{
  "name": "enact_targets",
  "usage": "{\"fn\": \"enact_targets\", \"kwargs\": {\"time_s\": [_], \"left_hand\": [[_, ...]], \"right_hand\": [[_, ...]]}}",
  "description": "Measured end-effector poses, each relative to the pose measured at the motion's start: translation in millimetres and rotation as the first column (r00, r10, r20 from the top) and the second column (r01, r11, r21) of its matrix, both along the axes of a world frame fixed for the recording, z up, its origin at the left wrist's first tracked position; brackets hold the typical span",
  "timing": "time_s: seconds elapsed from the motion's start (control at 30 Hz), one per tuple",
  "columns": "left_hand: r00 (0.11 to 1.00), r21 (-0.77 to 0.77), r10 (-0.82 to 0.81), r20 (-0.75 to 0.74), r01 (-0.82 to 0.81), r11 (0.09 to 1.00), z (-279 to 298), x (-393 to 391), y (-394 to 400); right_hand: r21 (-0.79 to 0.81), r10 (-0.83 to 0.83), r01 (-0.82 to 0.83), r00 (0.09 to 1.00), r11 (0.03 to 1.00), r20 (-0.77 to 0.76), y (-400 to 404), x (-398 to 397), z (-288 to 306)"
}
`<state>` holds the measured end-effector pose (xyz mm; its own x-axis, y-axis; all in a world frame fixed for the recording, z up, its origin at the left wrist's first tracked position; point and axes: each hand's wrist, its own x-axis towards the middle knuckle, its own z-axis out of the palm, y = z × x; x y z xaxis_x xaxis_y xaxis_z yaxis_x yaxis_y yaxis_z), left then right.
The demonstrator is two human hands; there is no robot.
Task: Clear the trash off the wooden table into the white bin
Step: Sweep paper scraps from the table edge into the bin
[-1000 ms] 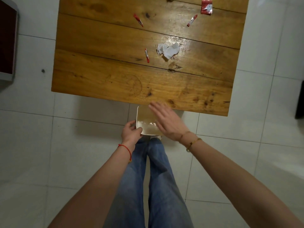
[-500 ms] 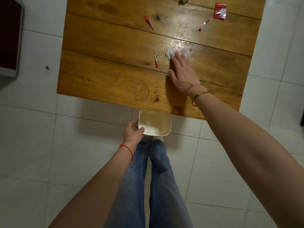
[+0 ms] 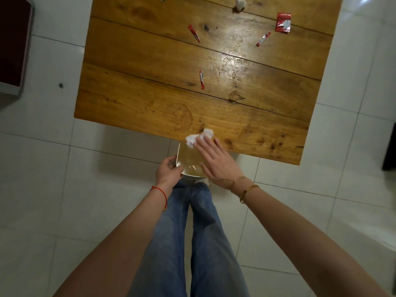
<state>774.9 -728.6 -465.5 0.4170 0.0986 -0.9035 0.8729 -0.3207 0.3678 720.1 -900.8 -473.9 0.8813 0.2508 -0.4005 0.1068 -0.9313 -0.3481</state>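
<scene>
The wooden table (image 3: 150, 99) fills the upper half of the view. A crumpled white tissue (image 3: 196, 139) lies at its near edge, just above the white bin (image 3: 179, 155). My right hand (image 3: 216, 161) lies flat with fingers spread, fingertips touching the tissue, the palm over the bin's opening. My left hand (image 3: 167, 171) grips the bin's left rim and holds it under the table edge. Three thin red wrappers lie on the table: near (image 3: 201, 79), far left (image 3: 194, 33), far right (image 3: 263, 39). A red packet (image 3: 283, 22) sits at the far right.
More white scraps lie at the table's far edge (image 3: 239, 4). My jeans-clad legs (image 3: 188, 232) stand on white floor tiles below the bin. A dark red cabinet (image 3: 12, 43) stands at the left.
My right hand has dragged the tissue from the table's middle back to its near edge above the bin. My left hand has kept hold of the bin.
</scene>
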Motion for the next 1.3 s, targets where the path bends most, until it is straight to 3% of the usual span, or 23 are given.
{"fn": "enact_targets", "kwargs": {"time_s": [0.17, 0.43, 0.7, 0.9, 1.17, 1.3], "left_hand": [[0.998, 0.027, -0.061, 0.024, 0.060, 0.998, 1.0, -0.8, 7.7], [0.949, 0.171, -0.291, 0.118, 0.269, 0.948, 3.7, 5.1, 16.6], [0.920, 0.181, -0.359, 0.155, 0.331, 0.926, 3.4, 12.6, 14.4], [0.932, 0.165, -0.337, 0.135, 0.315, 0.935, 2.6, 13.2, 10.5], [0.942, 0.186, -0.316, 0.110, 0.293, 0.938, 7.0, 5.8, 9.9], [0.943, 0.192, -0.314, 0.108, 0.290, 0.937, 13.6, -4.3, 10.8]], "right_hand": [[0.047, 0.096, -0.097, 0.995, 0.994, 0.031, 11.3, -15.1, 5.6], [-0.030, -0.256, 0.261, 0.959, 0.965, 0.118, -28.8, 101.5, 15.9], [-0.091, -0.235, 0.239, 0.971, 0.967, 0.050, -43.0, 172.0, 9.5], [-0.055, -0.132, 0.134, 0.991, 0.989, 0.037, -39.3, 140.6, 5.9], [0.047, 0.147, -0.146, 0.989, 0.988, -0.006, -9.5, 33.2, 0.6], [0.102, 0.156, -0.155, 0.988, 0.983, 0.002, 5.0, -8.2, 5.7]]}}
